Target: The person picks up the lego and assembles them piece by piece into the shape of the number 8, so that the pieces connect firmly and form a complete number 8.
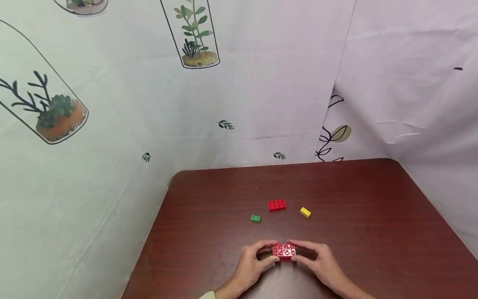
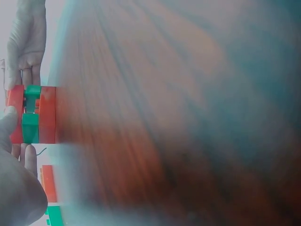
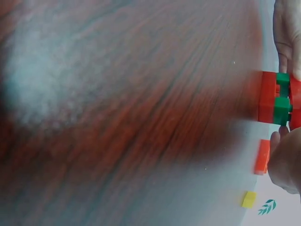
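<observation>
A small stack of toy building bricks stands near the table's front edge, between both hands. Its top red brick (image 1: 284, 250) is studded; beneath it are two green bricks (image 2: 30, 128), set apart with a gap between, and a lower red brick (image 2: 48, 115) rests on the table. My left hand (image 1: 249, 261) pinches the left end of the top red brick with thumb and fingers. From the other side, my right hand (image 1: 322, 261) pinches its right end. Whether the top brick sits fully down on the green ones, I cannot tell.
Beyond the hands lie a loose red brick (image 1: 276, 205), a small green brick (image 1: 255, 219) and a small yellow brick (image 1: 305, 212). The dark brown table (image 1: 354, 195) meets a pale cloth (image 1: 261, 95) printed with plants at its back and sides.
</observation>
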Demonstrator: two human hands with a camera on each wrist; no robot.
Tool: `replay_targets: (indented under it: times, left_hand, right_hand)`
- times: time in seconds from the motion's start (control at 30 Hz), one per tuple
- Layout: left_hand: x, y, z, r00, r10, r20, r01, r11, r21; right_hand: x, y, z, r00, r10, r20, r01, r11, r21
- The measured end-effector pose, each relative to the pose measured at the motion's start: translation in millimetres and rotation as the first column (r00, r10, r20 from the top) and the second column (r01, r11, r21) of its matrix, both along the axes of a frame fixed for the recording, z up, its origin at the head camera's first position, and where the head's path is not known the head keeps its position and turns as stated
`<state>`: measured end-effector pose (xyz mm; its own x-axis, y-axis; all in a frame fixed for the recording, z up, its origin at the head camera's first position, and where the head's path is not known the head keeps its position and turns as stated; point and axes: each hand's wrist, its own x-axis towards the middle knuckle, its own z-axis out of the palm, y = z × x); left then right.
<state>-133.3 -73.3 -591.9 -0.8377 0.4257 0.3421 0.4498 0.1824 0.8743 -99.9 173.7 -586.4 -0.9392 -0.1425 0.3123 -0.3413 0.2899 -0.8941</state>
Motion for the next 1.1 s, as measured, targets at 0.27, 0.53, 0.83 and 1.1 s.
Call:
replay_targets:
  times: [0.27, 0.53, 0.83, 1.1]
  left_hand:
    - [1.6, 0.1, -0.5, 1.0, -0.001, 0.021, 0.001, 1.0, 0.012]
    - [1.1, 0.7, -3.8, 1.0, 0.005, 0.003, -0.005, 1.0, 0.005]
    - [0.1, 2.0, -5.3, 1.0, 0.007, 0.026, -0.008, 1.0, 0.028]
    - [1.1, 2.4, -3.4, 0.997, 0.008, 0.074, -0.012, 0.999, 0.053]
  right_hand:
    - [0.3, -0.3, 0.2, 0.999, -0.017, -0.052, 0.019, 0.999, 0.036]
    - [-1.8, -0.3, -2.1, 0.995, -0.014, -0.098, 0.018, 0.999, 0.037]
    - [-4.3, 1.3, -5.2, 0.997, 0.038, -0.061, -0.039, 0.999, -0.025]
    - [-5.0, 1.5, -7.2, 0.997, 0.068, -0.039, -0.07, 0.995, -0.064]
